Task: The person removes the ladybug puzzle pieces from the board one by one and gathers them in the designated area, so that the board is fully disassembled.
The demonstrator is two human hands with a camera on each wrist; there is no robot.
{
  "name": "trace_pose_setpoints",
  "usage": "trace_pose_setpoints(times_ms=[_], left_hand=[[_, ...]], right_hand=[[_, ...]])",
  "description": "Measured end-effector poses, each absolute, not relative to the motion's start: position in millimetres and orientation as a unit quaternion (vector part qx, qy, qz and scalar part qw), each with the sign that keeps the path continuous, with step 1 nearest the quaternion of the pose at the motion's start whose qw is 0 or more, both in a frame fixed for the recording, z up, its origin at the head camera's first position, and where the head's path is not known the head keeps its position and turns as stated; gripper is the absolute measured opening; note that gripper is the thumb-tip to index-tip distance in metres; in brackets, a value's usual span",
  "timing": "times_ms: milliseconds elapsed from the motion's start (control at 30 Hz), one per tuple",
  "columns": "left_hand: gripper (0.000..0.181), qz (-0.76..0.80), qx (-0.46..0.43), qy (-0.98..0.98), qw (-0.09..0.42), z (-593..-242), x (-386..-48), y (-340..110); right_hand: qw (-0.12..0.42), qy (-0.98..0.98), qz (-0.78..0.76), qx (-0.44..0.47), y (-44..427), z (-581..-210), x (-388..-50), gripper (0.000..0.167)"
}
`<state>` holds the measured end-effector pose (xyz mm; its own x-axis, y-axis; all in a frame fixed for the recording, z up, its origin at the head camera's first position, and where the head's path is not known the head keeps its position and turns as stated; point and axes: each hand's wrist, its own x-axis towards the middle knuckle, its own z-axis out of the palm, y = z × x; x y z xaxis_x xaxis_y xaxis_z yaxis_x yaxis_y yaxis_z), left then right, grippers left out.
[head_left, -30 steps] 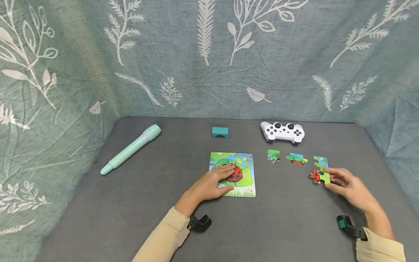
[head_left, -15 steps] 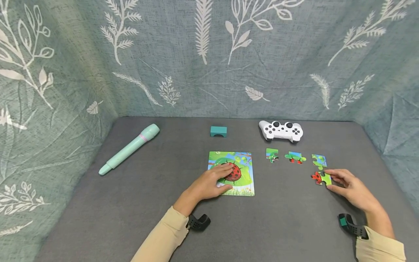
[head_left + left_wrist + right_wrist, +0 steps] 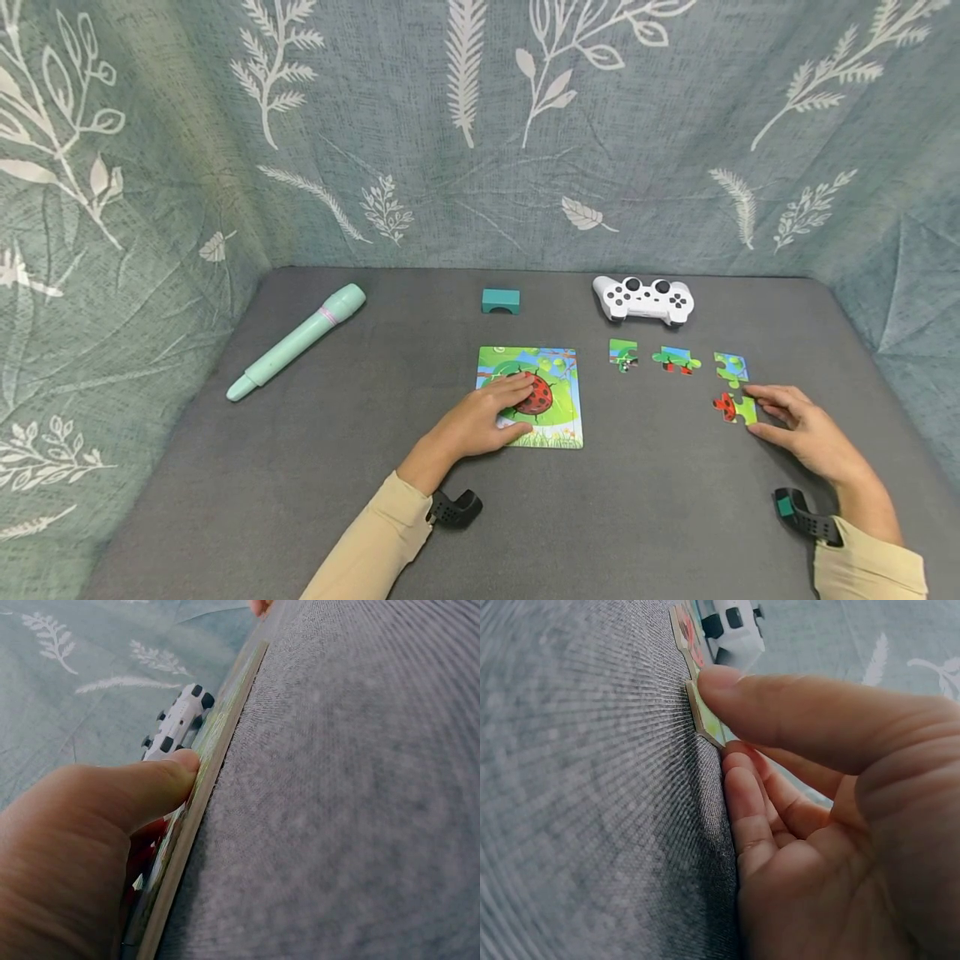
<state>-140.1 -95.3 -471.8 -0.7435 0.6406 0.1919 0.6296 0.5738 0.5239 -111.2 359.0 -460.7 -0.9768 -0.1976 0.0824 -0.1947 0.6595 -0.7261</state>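
My left hand [image 3: 474, 423] rests with extended fingers on the square ladybug puzzle board [image 3: 564, 429], covering its left part. In the left wrist view, the thumb of that hand [image 3: 82, 802] presses on the board's face near its edge [image 3: 196, 817]. At the right, my right hand [image 3: 810, 433] pinches the right edge of a red-and-green puzzle piece [image 3: 745, 410] lying on the table. The right wrist view shows the thumb of this hand [image 3: 817, 750] on the piece [image 3: 706, 720], its other fingers curled beside it. A blue-and-green piece [image 3: 731, 367] lies just behind.
Two more puzzle pieces, one green [image 3: 623, 353] and one with red parts [image 3: 677, 361], lie between board and right hand. Behind them is a white game controller [image 3: 645, 302]. A teal block [image 3: 500, 301] stands behind the board; a mint-green tube [image 3: 296, 343] lies at the left.
The red-and-green piece, with my right hand at it, has shifted slightly to the right and nearer. My left hand stays on the board. The head view has shifted a little.
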Motion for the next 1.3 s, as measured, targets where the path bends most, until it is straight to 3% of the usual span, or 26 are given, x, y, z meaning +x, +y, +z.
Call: trace_pose_setpoints(times_ms=[367, 533, 1000, 1300], left_hand=[[0.061, 0.292, 0.357, 0.887, 0.005, -471.7, -140.2, -95.4], [0.063, 0.296, 0.357, 0.886, -0.015, -471.7, -140.6, -93.8], [0.06, 0.303, 0.339, 0.889, -0.046, -476.7, -141.8, -104.4], [0.06, 0.3, 0.334, 0.893, -0.034, -475.4, -142.1, -111.1]], right_hand=[[-0.031, 0.892, -0.435, -0.117, 354.9, -459.3, -111.3, 0.052], [-0.005, 0.893, -0.436, -0.114, 343.1, -446.5, -113.4, 0.055], [0.018, 0.826, -0.5, -0.259, 257.9, -437.5, -137.5, 0.053], [0.076, 0.82, -0.493, -0.28, 188.3, -442.5, -153.5, 0.057]])
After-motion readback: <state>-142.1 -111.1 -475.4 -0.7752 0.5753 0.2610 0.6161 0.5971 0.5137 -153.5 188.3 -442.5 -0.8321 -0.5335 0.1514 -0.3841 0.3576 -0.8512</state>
